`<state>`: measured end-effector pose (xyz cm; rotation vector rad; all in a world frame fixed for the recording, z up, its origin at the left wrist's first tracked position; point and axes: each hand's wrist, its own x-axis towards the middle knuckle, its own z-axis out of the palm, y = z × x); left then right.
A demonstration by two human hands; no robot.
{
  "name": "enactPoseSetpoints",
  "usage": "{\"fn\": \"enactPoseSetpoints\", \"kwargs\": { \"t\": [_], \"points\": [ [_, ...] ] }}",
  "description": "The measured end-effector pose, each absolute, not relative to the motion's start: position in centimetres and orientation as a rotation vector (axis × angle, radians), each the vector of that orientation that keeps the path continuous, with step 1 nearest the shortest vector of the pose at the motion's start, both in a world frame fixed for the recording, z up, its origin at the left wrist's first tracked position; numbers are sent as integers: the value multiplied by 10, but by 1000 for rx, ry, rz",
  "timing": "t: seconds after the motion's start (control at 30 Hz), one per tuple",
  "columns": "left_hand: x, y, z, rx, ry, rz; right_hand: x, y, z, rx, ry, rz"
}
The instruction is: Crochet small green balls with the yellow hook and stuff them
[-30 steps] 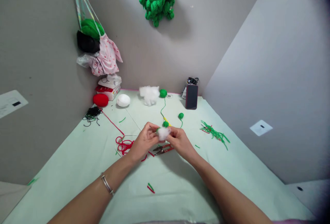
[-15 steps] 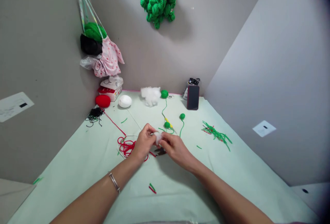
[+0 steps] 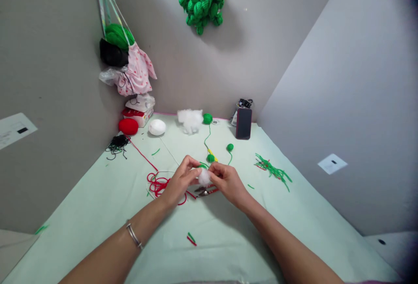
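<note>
Between my two hands is a small tuft of white stuffing. My left hand pinches its left side, and my right hand pinches its right side. Just beneath the tuft, pliers or scissors with red handles lie partly hidden on the table. Loose red yarn is tangled beside my left hand. Past my fingertips sit a small green ball and a thin yellow tool, possibly a crochet hook.
Along the back stand a red yarn ball, a white yarn ball, a larger stuffing clump, a green ball and a phone. Green yarn scraps lie right; black yarn lies left. Green crocheted pieces hang on the wall.
The tuft of stuffing looks larger and fluffier between my fingers, and my hands have moved slightly apart. More of the red-handled tool shows below them.
</note>
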<state>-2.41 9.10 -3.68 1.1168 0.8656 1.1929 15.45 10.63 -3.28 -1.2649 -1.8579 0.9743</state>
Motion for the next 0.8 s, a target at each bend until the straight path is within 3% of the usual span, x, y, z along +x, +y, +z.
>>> {"fn": "enactPoseSetpoints", "kwargs": {
  "t": [0.8],
  "points": [
    [-20,92,-46,1198,895,1217,159,109,-26,-1324,-1855,1097]
  ]
}}
